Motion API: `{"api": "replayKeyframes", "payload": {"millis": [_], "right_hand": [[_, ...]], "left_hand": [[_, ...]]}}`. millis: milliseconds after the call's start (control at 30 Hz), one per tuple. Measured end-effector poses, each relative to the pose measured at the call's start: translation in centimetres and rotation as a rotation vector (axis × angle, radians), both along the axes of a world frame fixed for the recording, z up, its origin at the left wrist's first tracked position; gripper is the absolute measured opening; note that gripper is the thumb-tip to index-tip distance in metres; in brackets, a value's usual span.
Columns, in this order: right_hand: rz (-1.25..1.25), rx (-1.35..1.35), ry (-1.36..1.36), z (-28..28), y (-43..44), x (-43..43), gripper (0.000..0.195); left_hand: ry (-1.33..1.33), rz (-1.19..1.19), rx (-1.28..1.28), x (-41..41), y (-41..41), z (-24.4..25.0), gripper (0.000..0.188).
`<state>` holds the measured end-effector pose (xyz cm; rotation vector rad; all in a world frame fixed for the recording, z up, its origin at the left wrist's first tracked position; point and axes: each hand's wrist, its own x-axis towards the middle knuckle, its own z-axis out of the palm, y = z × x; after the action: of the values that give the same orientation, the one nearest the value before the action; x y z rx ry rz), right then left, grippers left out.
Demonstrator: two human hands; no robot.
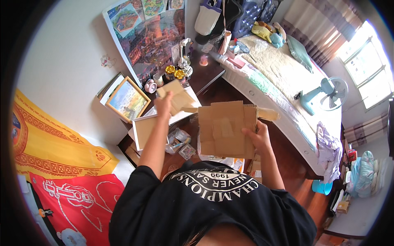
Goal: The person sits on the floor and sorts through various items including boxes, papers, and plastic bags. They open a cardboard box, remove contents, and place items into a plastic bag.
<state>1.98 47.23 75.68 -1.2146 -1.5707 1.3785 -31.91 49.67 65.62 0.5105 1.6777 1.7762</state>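
Observation:
My left hand [164,104] grips the edge of a small flat piece of cardboard [178,99], held over a white surface at the desk's edge. My right hand [259,135] has its thumb across the near right corner of a larger cardboard box [226,129]. Narrow flaps stick out from the left and right of this box, and a lighter patch shows in its middle. Its underside is hidden. Just left of my left forearm stands a shallow white-rimmed tray or frame [145,132] with a brown inner face, partly covered by the arm.
A framed picture [127,99] leans against the wall. Jars with gold lids [174,73] and a pink alarm clock [150,86] stand on the desk. Plastic packages [178,140] lie below. To the right is a bed [267,66] with an electric fan [323,92] on it.

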Motion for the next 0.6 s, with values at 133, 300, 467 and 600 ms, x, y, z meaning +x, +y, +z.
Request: {"api": "replayKeyframes", "payload": {"millis": [133, 300, 467, 600], "right_hand": [[-0.111, -0.133, 0.026, -0.7, 0.2, 1.2, 0.027], [-0.166, -0.233, 0.195, -1.2, 0.9, 0.8, 0.030], [-0.089, -0.308, 0.282, -3.4, 2.0, 0.1, 0.033], [-0.062, -0.357, 0.461, -4.0, 1.4, -0.5, 0.035]], "left_hand": [[0.304, 0.452, -0.232, -8.5, 1.3, -2.4, 0.044], [0.520, 0.042, 0.342, -0.7, -1.6, 5.4, 0.033], [1.384, -0.766, 0.576, 11.5, -4.6, 8.4, 0.034], [1.358, -0.880, 0.519, 10.9, -4.0, 6.0, 0.037]]}}
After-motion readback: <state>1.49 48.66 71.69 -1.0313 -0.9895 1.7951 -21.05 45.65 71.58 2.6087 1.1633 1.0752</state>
